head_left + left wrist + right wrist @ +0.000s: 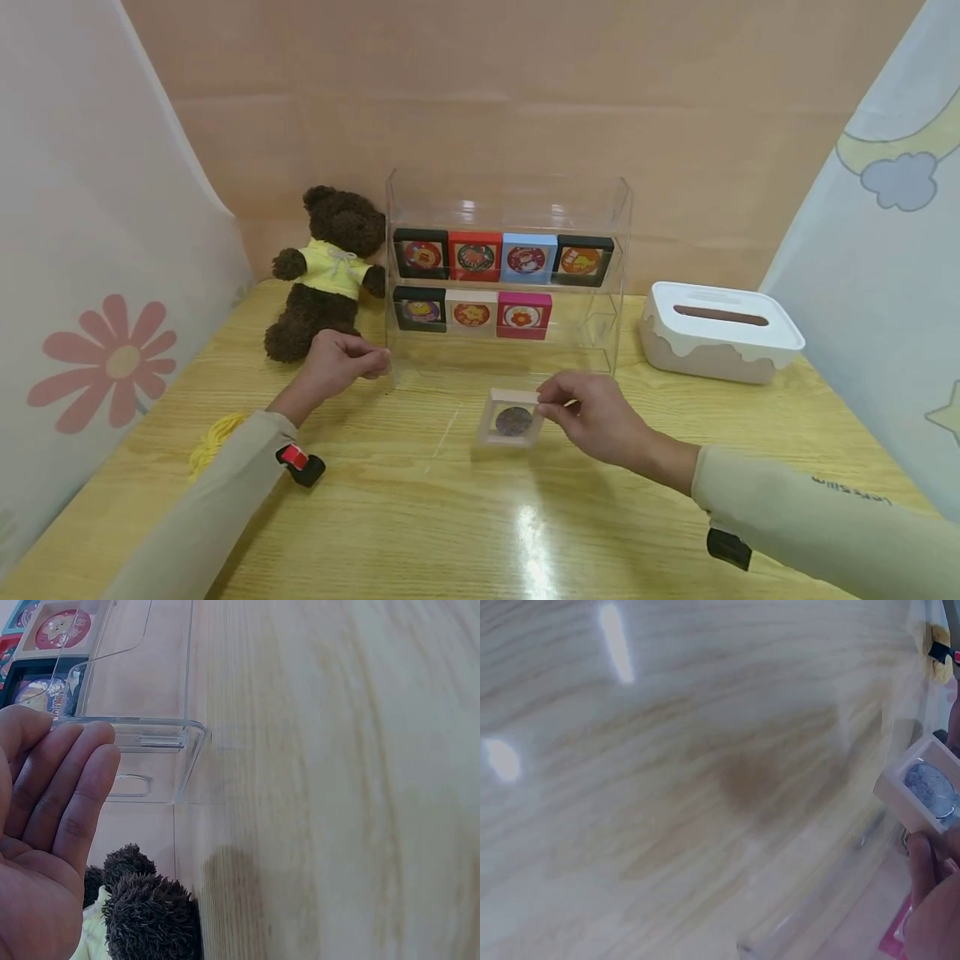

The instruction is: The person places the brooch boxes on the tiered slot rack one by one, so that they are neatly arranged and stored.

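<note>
A clear acrylic display stand (487,358) holds two rows of small square framed boxes with round pictures. My left hand (334,363) is at the stand's lower left side, thumb and fingertips pinching its edge; in the left wrist view that hand (52,802) has its other fingers loosely bent. My right hand (596,412) pinches a pale square frame box (491,421) by its right side, in front of the stand. A dark round disc (513,422) shows inside it. In the right wrist view the frame box (907,791) shows its pale side, with fingers (922,870) gripping it.
A brown teddy bear (330,271) in a yellow top leans left of the stand. Right of it stands a tissue box (720,333) with a white lid. Yellow strands (213,442) lie beside the left sleeve. Patterned curtains (105,250) flank the wooden table (390,533).
</note>
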Motion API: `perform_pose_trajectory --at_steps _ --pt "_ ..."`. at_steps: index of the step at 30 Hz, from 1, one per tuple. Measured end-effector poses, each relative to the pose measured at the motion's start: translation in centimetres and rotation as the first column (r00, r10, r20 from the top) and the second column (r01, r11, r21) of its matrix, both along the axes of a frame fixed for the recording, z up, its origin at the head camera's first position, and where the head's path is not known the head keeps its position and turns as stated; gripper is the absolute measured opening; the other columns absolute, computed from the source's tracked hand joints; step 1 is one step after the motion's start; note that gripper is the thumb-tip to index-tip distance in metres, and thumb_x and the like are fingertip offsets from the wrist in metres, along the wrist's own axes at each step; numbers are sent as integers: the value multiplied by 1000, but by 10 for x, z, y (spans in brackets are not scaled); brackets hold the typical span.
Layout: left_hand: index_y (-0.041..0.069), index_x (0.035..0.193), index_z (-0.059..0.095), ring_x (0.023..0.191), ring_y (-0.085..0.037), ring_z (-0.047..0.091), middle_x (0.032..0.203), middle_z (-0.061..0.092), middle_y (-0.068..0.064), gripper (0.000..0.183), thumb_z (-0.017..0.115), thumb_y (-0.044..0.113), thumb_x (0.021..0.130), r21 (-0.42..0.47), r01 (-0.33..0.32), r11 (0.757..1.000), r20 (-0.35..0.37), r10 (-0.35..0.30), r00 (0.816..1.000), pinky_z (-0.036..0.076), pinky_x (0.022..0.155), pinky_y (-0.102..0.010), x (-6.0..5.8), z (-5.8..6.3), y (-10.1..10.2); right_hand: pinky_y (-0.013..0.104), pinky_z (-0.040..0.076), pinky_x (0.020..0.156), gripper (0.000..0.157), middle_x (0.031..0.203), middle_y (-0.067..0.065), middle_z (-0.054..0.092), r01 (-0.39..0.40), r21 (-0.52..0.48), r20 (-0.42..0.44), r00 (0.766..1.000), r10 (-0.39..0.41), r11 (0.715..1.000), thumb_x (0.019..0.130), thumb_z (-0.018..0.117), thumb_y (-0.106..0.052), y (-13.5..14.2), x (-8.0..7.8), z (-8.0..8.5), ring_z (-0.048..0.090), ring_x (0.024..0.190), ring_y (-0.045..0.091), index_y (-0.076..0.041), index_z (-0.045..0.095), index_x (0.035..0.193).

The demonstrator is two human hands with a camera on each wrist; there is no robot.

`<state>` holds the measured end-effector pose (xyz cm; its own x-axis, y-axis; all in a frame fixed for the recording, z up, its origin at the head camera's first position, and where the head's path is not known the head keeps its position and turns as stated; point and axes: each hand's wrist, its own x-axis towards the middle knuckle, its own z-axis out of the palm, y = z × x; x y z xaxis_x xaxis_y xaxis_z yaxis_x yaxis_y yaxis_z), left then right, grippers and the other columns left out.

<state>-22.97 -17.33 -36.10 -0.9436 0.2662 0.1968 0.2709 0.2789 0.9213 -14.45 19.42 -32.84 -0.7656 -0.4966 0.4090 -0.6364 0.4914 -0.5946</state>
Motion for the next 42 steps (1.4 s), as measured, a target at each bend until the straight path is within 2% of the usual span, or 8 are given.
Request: perform_pose_trajectory --at_steps 6,13,16,20,22,29,42 --pt "-12 93 71 70 -21 70 81 69 -20 22 68 9 89 2 3 1000 2 -3 1000 56 65 -34 -1 1 -1 21 54 61 15 83 -2 65 53 35 -60 997 -51 998 80 72 7 15 -9 12 63 72 9 -6 68 86" --pt "-11 91 71 70 -22 70 83 69 -20 22 69 10 88 10 -10 1000 18 10 1000 56 65 -34 0 1 -2 26 55 62 14 86 3 65 96 87 -142 986 -83 992 81 71 7 26 -18 33 65 75 15 -2 67 90" --pt "-12 92 71 71 -23 70 82 69 -20 22 69 10 89 12 -7 1000 17 6 1000 56 65 -34 1 1 -3 27 55 60 15 87 6 68 109 109 -235 969 -81 988 78 73 8 29 -24 41 66 72 16 0 69 90" --pt "-11 92 71 71 -24 70 81 69 -20 22 69 11 89 4 -4 1000 4 4 1000 56 65 -34 1 1 -3 30 55 54 16 83 9 70 144 114 -388 917 -90 983 74 75 11 36 -33 50 66 66 17 2 72 87" --pt "-11 92 72 71 -24 70 81 69 -20 22 69 11 89 6 -4 1000 -1 4 1000 56 65 -34 1 1 -2 32 55 53 16 82 10 70 167 109 -431 896 -105 980 73 75 12 40 -37 55 66 64 18 2 73 85" --pt "-12 91 71 70 -24 70 81 69 -21 21 68 8 89 17 2 1000 -6 -2 1000 57 64 -35 0 0 -2 37 55 55 14 83 12 69 253 125 -478 863 -165 959 73 75 9 53 -46 70 66 67 23 4 74 87" --pt "-11 90 72 70 -27 69 78 69 -20 21 69 10 88 2 -1 1000 -6 1 1000 57 64 -35 1 -1 0 40 53 53 13 85 15 69 310 121 -534 821 -201 943 77 72 9 64 -56 89 66 64 23 6 73 89"
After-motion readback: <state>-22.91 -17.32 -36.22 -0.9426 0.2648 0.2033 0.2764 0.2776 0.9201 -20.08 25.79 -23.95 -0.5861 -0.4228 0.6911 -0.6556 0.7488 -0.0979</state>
